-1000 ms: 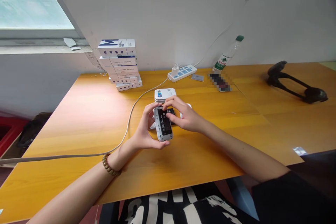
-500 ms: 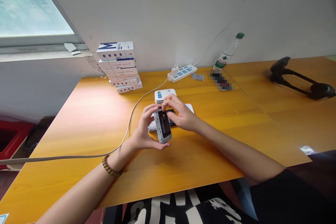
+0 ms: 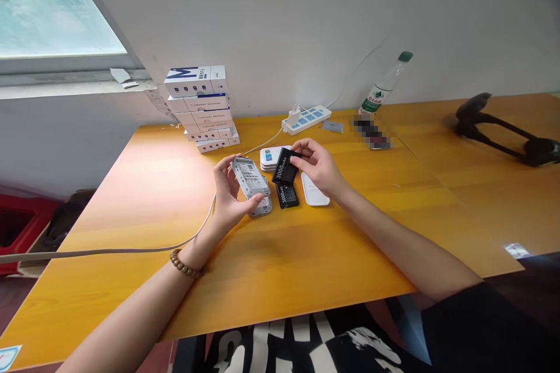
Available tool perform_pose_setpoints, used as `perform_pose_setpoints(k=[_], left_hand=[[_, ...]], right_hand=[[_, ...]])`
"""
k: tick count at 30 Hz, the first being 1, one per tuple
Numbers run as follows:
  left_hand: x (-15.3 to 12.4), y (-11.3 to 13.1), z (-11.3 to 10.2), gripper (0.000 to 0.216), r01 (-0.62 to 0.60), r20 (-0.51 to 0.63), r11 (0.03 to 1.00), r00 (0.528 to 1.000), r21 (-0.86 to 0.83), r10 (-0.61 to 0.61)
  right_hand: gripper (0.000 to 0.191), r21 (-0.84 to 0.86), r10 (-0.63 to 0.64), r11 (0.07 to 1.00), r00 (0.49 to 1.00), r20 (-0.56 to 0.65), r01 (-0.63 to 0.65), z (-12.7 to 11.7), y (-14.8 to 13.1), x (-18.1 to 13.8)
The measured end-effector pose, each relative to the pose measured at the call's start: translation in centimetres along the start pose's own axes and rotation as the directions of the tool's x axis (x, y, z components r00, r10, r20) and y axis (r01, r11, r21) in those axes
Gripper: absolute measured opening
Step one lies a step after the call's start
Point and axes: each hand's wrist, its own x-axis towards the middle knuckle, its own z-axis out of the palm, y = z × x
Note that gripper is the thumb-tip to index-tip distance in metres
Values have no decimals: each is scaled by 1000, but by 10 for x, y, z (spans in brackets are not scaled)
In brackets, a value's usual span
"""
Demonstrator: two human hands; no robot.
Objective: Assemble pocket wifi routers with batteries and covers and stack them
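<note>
My left hand (image 3: 227, 195) grips a small white device (image 3: 249, 176) with its back cover off, held above the orange table (image 3: 144, 204). My right hand (image 3: 317, 166) pinches a black battery (image 3: 285, 166) marked 3000mAh, lifted just right of the device. A second black battery (image 3: 287, 195) lies on the table below it. A white back cover (image 3: 315, 192) rests beside my right hand. Another white device (image 3: 262, 207) lies under my left fingers. A stack of white devices (image 3: 270, 157) sits just behind.
A pile of white and blue boxes (image 3: 201, 106) stands at the back left. A power strip (image 3: 306, 119) with a white cable (image 3: 131, 249) lies by the wall. A plastic bottle (image 3: 385, 86), a small grey card (image 3: 333, 126) and a black stand (image 3: 503, 131) are at the right.
The battery has come out of the device. My right hand lifted it up and to the right, while my left hand moved the opened device left and turned it.
</note>
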Motion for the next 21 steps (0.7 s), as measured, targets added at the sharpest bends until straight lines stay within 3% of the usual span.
perform_pose_setpoints(k=[4, 7, 10, 14, 16, 21], left_hand=[[-1, -1, -2, 84, 40, -37, 999, 999, 11, -39], [-1, -2, -1, 81, 47, -38, 998, 998, 34, -46], [-2, -2, -1, 80, 43, -35, 998, 999, 54, -41], [-3, -2, 1, 80, 66, -49, 997, 997, 30, -65], [-3, -2, 2, 81, 80, -49, 997, 996, 4, -80], [-3, -4, 4, 84, 77, -48, 997, 996, -27, -78]], right_hand=[[25, -176, 164, 975, 977, 138, -139, -13, 20, 6], [17, -321, 232, 935, 948, 220, -154, -17, 32, 5], [12, -455, 242, 882, 946, 215, -123, -18, 38, 2], [9, -652, 163, 758, 960, 226, 25, -20, 35, -1], [21, -697, 163, 710, 941, 298, 98, -22, 29, -3], [80, -724, 310, 675, 838, 450, 139, -24, 15, -9]])
